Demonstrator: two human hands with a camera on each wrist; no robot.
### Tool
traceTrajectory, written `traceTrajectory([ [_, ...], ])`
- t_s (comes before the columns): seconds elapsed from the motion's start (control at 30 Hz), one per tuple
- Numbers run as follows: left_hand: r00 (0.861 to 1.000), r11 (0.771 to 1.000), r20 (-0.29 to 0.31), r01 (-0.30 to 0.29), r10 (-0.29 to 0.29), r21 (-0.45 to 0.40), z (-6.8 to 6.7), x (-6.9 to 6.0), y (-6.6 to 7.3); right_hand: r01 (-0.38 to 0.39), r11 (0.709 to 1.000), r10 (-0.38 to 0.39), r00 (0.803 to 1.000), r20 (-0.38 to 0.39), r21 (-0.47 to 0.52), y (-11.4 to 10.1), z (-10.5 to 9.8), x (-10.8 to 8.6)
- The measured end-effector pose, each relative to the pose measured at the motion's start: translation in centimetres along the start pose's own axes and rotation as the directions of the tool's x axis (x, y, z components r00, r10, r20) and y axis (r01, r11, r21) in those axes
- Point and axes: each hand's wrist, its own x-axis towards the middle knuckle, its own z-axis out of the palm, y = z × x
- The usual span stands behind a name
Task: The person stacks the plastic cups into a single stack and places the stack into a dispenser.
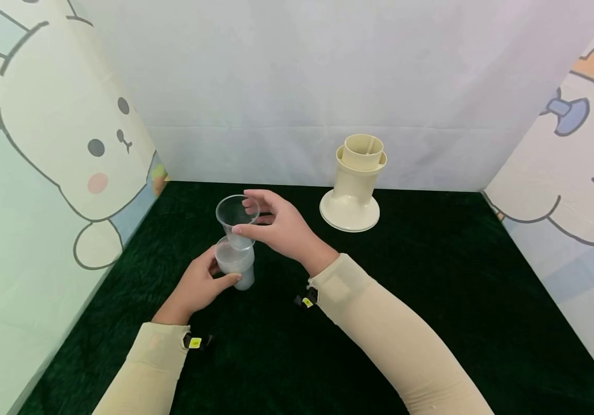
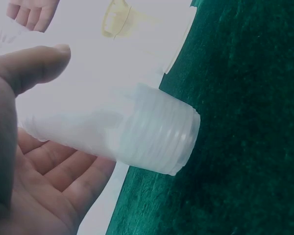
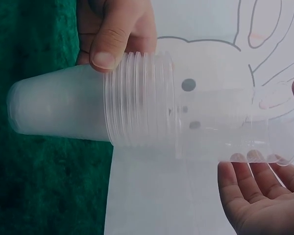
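Observation:
A nested stack of clear plastic cups [image 1: 236, 265] is held by my left hand [image 1: 198, 286], its thumb on the near side and its fingers around the far side. Above the stack, my right hand [image 1: 285, 229] grips a single clear plastic cup [image 1: 228, 214] near its rim, thumb in front and fingers behind. The lower end of that cup sits inside the mouth of the stack. In the right wrist view the rims of the stacked cups [image 3: 137, 100] show as close ridges, and the upper cup [image 3: 225, 125] stands out beyond them.
Behind and to the right stands a cream plastic holder [image 1: 355, 184] with round tubes on a wide disc base [image 1: 349, 216]. Dark green cloth [image 1: 286, 357] covers the table. A white backdrop [image 1: 276, 86] and cartoon-printed side panels [image 1: 42, 173] surround it.

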Motion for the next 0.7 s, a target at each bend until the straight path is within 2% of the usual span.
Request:
traceTrajectory([
  [0.7, 1.0, 1.0, 0.004, 0.016, -0.016, -0.006, -0.07, 0.12, -0.08, -0.017, 1.0, 0.017, 1.0, 0.008, 0.006, -0.06, 0.8, 0.74],
])
